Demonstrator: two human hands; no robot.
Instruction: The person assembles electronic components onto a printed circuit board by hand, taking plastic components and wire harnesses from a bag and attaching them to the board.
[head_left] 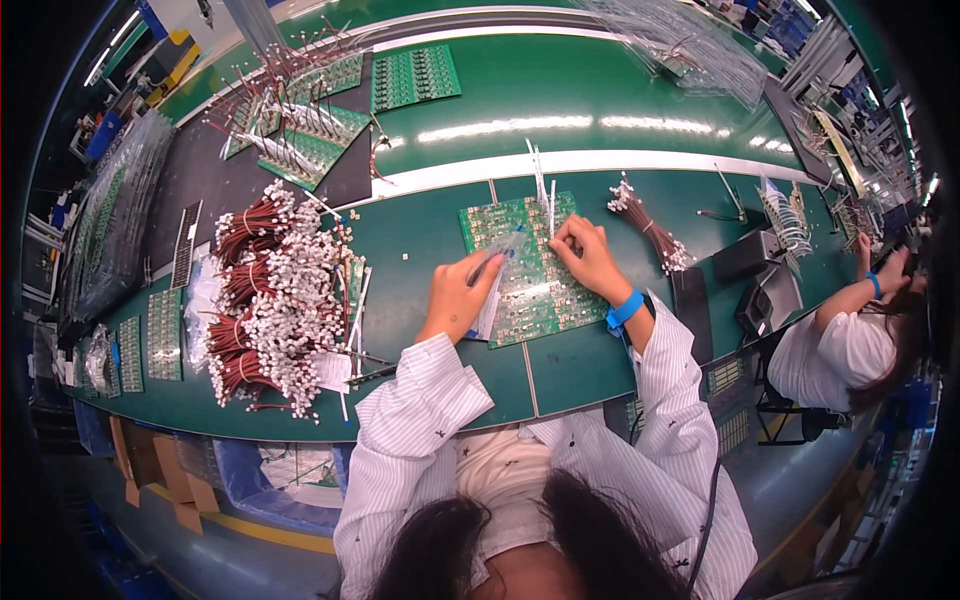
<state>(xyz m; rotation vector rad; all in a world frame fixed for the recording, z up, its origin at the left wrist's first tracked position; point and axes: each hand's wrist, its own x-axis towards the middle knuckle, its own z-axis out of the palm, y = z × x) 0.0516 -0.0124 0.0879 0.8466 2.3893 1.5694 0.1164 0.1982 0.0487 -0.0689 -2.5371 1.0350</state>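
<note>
A green panel of circuit boards (540, 295) lies on the bench in front of me, covered with rows of small parts. My left hand (458, 298) is closed over the panel's left side, gripping a clear plastic piece (506, 246) with a blue tip; it looks like a small bag. My right hand (588, 258), with a blue band at the wrist, is pinched just above the panel's right half. What its fingertips hold, if anything, is hidden. Thin white strips (541, 180) stick up past the panel's far edge, close to the right fingertips.
Bundles of brown-red wires with white connectors (275, 300) are heaped at left. Another wire bundle (650, 225) lies at right, near a black holder (750, 255). Wired boards (310, 140) and a bare board panel (415, 77) lie beyond. A co-worker (840, 340) sits at right.
</note>
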